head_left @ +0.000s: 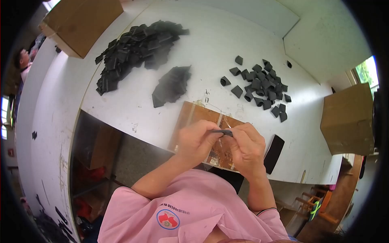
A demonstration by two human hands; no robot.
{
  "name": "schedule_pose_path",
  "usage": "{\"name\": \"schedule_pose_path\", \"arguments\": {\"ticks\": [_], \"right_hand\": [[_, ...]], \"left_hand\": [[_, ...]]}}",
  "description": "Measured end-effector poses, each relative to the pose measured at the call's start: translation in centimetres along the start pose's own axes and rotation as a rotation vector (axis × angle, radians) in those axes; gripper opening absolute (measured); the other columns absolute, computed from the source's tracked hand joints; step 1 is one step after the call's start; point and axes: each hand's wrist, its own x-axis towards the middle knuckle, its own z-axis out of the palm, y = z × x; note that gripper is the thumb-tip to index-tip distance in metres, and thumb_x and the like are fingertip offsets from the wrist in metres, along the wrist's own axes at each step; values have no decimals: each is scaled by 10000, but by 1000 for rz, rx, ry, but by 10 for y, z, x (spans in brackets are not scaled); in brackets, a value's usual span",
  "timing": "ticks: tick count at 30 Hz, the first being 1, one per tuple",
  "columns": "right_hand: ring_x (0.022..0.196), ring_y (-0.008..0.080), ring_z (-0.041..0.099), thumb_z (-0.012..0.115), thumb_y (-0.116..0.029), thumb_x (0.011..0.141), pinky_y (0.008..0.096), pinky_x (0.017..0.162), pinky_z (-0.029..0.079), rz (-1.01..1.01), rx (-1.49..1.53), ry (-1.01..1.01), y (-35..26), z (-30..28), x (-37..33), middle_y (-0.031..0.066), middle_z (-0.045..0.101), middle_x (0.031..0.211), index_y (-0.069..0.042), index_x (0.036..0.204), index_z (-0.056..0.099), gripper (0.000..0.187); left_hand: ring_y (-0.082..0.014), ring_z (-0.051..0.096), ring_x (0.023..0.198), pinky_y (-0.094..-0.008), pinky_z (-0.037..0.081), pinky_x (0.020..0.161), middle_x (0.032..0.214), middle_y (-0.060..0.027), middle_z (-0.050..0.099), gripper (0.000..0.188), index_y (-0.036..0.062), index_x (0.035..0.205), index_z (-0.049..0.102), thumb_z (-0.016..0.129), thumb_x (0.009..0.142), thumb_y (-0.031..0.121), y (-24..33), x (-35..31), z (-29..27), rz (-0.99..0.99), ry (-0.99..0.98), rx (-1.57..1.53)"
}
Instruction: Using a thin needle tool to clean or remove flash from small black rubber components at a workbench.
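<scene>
Between both hands, above a brown board, is a small dark grey flat piece, seen edge-on. My left hand pinches its left end with thumb and fingers. The right end is gripped by my right hand, fingers closed on it. Much of the piece is hidden by the fingers. Beyond the board lies a small stack of dark flat pieces, and a larger heap of them is at the far left. To the right are several dark pieces curled into short tubes.
A black phone-like slab lies right of the board on the white table. Cardboard boxes stand at the far left and at the right. A person is at the far left edge.
</scene>
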Motion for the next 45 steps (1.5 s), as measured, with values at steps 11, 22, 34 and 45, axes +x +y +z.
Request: {"name": "schedule_pose_path", "arguments": {"ticks": [11,22,34,45], "right_hand": [[556,59,470,487,-185,882,178,488,381,858,712,48,44,-3,-26,26,543,675,31,941,570,239],[611,96,535,546,-115,826,212,538,422,831,526,-195,0,14,-61,40,562,687,20,899,582,157],[681,116,543,627,3,721,243,583,453,708,707,150,-9,22,-51,75,533,829,19,822,603,105],[638,221,539,621,71,485,278,513,439,-96,-285,262,-2,14,-66,110,519,810,44,795,610,311]], "left_hand": [[-315,469,873,-353,412,712,935,-151,474,171,5,816,559,566,651,-43,-107,52,-25,-35,368,972],[-167,549,718,-275,437,631,860,-80,585,63,46,837,602,583,776,39,-69,29,-48,-619,91,-427],[-161,546,864,-319,447,675,959,-58,585,204,61,1024,539,557,825,108,-10,-43,10,-816,-6,-1206],[-99,523,609,-211,421,568,711,-59,569,102,2,841,540,545,807,98,13,-28,3,-713,13,-834]]}}
